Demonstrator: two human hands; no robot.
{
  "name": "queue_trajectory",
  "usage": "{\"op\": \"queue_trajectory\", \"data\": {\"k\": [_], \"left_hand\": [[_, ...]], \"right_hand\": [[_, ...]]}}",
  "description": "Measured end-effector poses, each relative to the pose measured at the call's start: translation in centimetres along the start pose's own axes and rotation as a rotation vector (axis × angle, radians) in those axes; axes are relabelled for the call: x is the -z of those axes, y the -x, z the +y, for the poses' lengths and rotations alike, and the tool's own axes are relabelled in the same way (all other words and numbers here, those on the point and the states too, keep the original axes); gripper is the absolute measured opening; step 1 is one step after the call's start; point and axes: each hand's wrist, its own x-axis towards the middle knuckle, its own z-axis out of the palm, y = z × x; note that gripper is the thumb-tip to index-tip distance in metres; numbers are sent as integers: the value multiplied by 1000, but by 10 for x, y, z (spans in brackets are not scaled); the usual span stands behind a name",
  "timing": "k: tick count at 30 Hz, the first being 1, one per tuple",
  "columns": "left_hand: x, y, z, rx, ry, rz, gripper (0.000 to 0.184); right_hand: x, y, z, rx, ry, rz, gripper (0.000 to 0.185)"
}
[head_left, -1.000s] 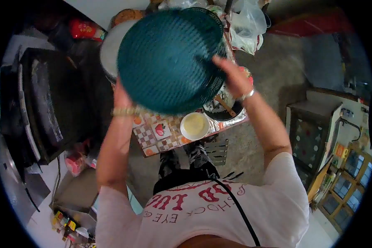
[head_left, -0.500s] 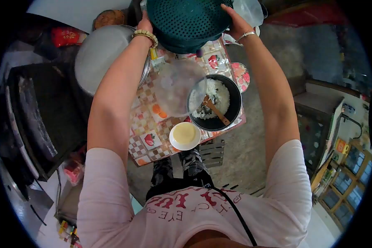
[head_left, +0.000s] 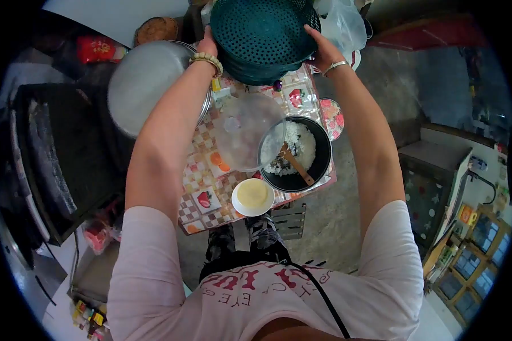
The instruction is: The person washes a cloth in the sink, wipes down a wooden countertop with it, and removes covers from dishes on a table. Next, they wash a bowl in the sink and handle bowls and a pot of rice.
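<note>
A dark green plastic colander [head_left: 261,34] full of round holes is held between my two hands at the far end of the table. My left hand [head_left: 209,46] grips its left side, and my right hand [head_left: 325,52] has the right side, with the thumb on the rim. Nearer to me lies a clear round plastic lid [head_left: 247,128], overlapping the edge of a black pot [head_left: 326,156]. White rice [head_left: 301,139] with dark bits fills the pot, and a wooden spatula [head_left: 297,163] rests in it. A white bowl [head_left: 235,200] of pale yellow liquid stands at the near edge.
A patterned cloth [head_left: 202,182] covers the table. Left of my left forearm is a large metal pot lid [head_left: 148,85]. A clear plastic bag [head_left: 347,25] sits beyond my right hand. On the right stands a dark cabinet [head_left: 429,176]; a stool [head_left: 290,221] is under the near edge.
The view has tilted a little, so the table things sit slightly lower in the picture. Both hands keep their hold on the colander, which shows no clear movement of its own.
</note>
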Motion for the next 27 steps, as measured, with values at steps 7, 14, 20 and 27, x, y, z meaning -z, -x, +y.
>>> {"op": "queue_trajectory", "data": {"k": [7, 14, 20, 27], "left_hand": [[2, 22, 3, -129, -73, -18, 68], [21, 100, 0, -318, 136, -101, 60], [93, 232, -147, -347, -219, -72, 34], [149, 269, -322, 7, -63, -39, 30]], "right_hand": [[7, -3, 3, -12, 77, 61, 84], [17, 56, 19, 430, 545, 440, 43], [-30, 177, 123, 523, 1179, 18, 23], [-142, 131, 133, 745, 1470, -73, 34]]}}
